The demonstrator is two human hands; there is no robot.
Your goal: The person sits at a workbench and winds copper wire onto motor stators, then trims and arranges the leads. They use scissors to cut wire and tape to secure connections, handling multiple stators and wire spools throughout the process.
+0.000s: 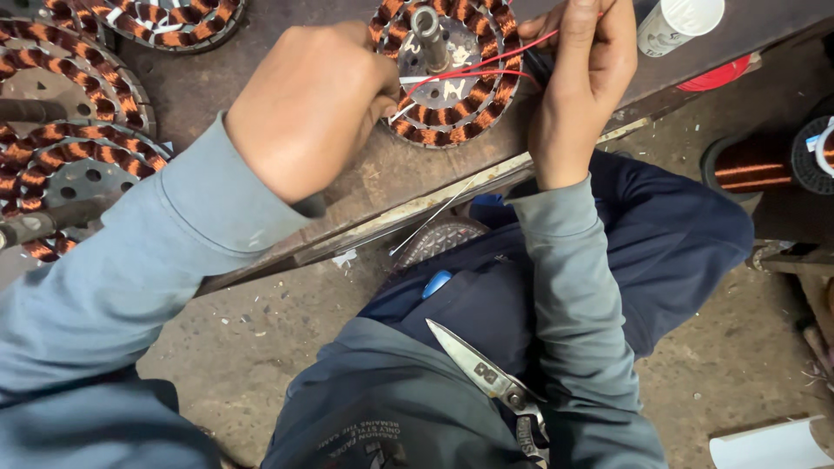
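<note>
**Two hands at a copper-wound stator**

The left hand point(313, 108) is closed in a loose fist, knuckles up, its fingertips pinching a thin white lead at the near rim of the wound stator point(447, 74). The stator lies flat on the dark workbench point(287, 78), just past and to the right of that fist, with its steel shaft point(428, 35) standing upright in the middle. The right hand point(586, 78) sits just right of the stator, fingers curled shut on a red wire point(486, 65) that runs leftward from it across the copper coils toward the left hand's fingertips (the wire looks taut).

Beyond the right hand stands a white tube point(678, 22). Left of the left forearm lie more wound stators point(65, 130). Below both wrists, on the person's lap, rests a pair of scissors point(486, 373), blades pointing toward the left arm.
</note>
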